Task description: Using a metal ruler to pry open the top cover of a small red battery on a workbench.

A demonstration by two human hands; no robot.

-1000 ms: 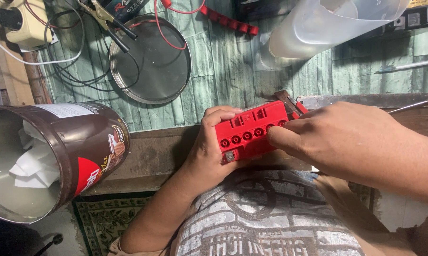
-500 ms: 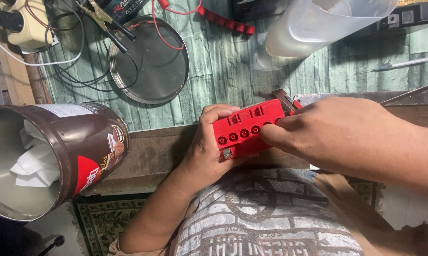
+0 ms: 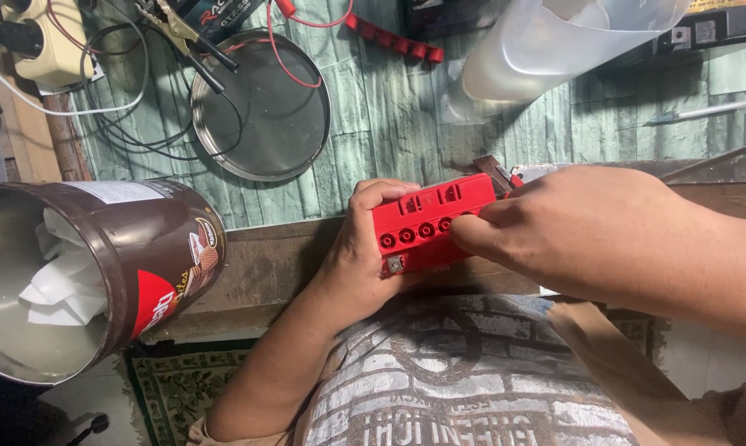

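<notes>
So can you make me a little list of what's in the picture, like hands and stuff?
left hand: grips the left end of the red block
right hand: fingertips press on the block's right part
red block: rectangular, a row of round holes on top, held over the wooden bench edge
brown tin: lies on its side at left, white paper inside
round metal lid: flat on the green surface behind
clear plastic jug: top right
</notes>
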